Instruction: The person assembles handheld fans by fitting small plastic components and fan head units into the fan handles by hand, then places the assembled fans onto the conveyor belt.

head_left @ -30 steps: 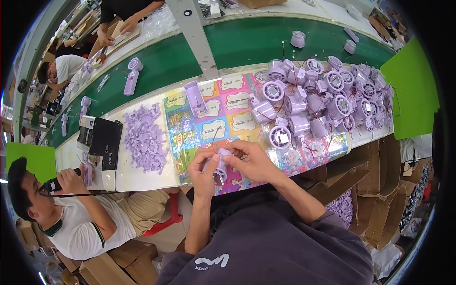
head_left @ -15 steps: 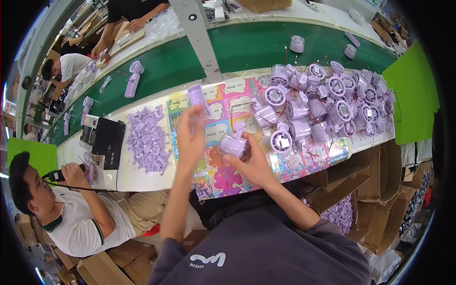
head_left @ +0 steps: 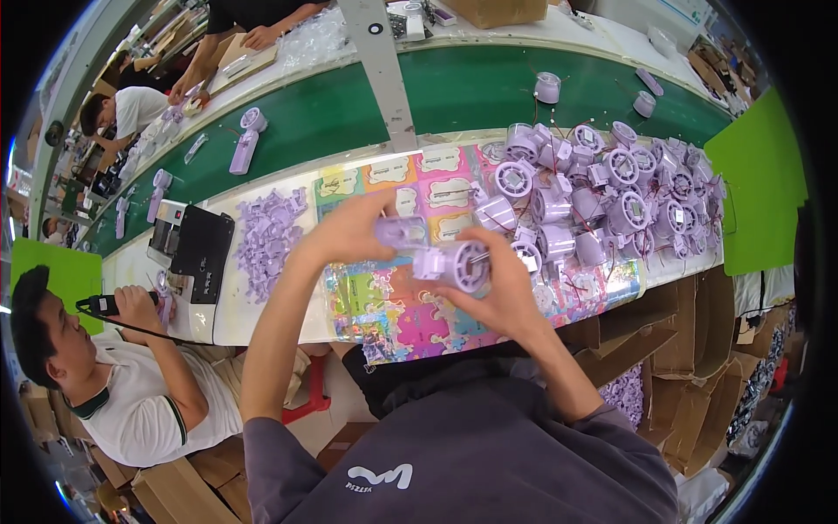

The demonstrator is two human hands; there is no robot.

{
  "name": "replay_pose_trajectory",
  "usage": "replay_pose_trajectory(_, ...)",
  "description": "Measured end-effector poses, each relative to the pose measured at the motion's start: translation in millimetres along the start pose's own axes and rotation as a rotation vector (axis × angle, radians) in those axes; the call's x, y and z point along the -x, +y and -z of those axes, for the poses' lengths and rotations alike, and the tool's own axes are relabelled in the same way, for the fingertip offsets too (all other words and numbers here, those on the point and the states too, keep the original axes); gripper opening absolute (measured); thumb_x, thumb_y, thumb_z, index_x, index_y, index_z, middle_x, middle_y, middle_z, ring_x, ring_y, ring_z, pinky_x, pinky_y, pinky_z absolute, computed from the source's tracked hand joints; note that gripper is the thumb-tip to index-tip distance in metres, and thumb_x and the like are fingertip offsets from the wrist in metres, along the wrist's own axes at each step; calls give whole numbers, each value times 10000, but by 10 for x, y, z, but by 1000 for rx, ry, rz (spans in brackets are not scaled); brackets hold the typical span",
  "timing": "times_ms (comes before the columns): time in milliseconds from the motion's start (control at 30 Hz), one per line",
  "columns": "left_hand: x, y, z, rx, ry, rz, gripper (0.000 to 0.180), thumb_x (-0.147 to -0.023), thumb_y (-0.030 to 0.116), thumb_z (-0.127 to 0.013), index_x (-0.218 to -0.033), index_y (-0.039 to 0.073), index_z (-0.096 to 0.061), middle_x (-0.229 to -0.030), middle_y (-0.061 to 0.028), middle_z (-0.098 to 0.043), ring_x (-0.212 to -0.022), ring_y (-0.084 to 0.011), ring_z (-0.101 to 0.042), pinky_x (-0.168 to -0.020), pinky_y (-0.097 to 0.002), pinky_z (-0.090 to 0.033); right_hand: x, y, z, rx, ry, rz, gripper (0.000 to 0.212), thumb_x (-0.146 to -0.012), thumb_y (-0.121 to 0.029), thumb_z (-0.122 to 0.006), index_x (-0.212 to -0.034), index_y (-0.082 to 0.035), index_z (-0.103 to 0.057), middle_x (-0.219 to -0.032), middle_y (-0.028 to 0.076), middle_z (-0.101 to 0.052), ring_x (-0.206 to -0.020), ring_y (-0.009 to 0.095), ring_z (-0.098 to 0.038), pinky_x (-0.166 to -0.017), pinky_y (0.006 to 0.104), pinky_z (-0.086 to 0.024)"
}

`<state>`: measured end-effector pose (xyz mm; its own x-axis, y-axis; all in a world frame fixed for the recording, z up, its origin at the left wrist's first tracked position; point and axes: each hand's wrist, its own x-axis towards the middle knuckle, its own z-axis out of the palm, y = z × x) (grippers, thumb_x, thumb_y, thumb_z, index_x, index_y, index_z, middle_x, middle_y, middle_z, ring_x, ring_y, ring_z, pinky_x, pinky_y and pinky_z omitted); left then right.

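In front of me my right hand [head_left: 508, 293] grips a lilac round fan head [head_left: 458, 265], its slatted ring turned toward the right and its square neck toward the left. Close by, my left hand [head_left: 349, 230] has its fingers closed on a lilac handle shell [head_left: 400, 232], a hollow elongated piece. The shell is right beside the fan head's neck; whether the two touch, I cannot tell. Beneath both hands lies a colourful printed sheet [head_left: 410, 319]. A heap of similar lilac fan heads [head_left: 624, 205] with thin wires covers the right part of the table.
Small lilac plastic parts [head_left: 271, 236] are piled to the left, beside a black-and-silver device [head_left: 199, 258]. Behind the table runs a green conveyor belt [head_left: 323, 113] carrying fan pieces. A metal post [head_left: 381, 79] rises there. A co-worker [head_left: 140, 375] sits at left; cardboard boxes [head_left: 690, 349] stand at right.
My left hand has taken the handle shell from the sheet and brought it to the fan head. My right hand has shifted rightward and turned the fan head, neck now leftward.
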<state>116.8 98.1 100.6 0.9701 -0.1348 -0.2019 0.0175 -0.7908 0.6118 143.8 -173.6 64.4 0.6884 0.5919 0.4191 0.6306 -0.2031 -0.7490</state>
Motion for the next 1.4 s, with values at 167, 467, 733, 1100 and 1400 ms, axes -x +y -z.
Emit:
replay_pose_trajectory(167,227,35,-252,307,-14,-66,594,-654,160,-801,-1185,45,-562,-1038,-154,-679,-985,-319,-663,-870,-407,-509,-156,-23,205,233,22,145,674,-676,-196,-892,-1243,-27,-570,-1118,128,-655,-962,317,-637,-806,403,-535)
replay_pose_trajectory(467,288,279,-327,196,6,-101,594,-670,201,-853,-1196,12,-652,-1089,-196,-698,-1030,-386,-658,-912,-433,-509,-176,-35,236,318,-89,293,660,-680,-185,-859,-1284,-84,-613,-1190,78,-640,-928,279,-610,-760,381,-538)
replay_pose_trajectory(733,337,386,-419,371,28,-128,534,-834,263,-793,-1266,-12,-643,-1067,-198,-711,-980,-291,-695,-867,-371,-527,-181,-134,384,369,-145,334,667,-662,-158,-851,-1283,-74,-622,-1220,81,-621,-916,268,-593,-727,375,-528)
replay_pose_trajectory(1100,315,342,-750,485,161,-53,419,-876,165,-765,-1226,-39,-659,-1047,-205,-725,-948,-250,-712,-853,-343,-544,-121,-105,357,414,-170,329,739,-608,-104,-847,-1311,-96,-623,-1243,89,-618,-887,264,-587,-696,365,-531)
replay_pose_trajectory(1400,390,186,-738,805,114,-15,416,-855,87,-788,-1235,-36,-672,-1132,-129,-727,-1002,-151,-658,-907,-303,-519,-170,-88,313,220,-179,303,770,-592,-53,-844,-1329,-112,-630,-1280,86,-616,-888,281,-577,-760,377,-528)
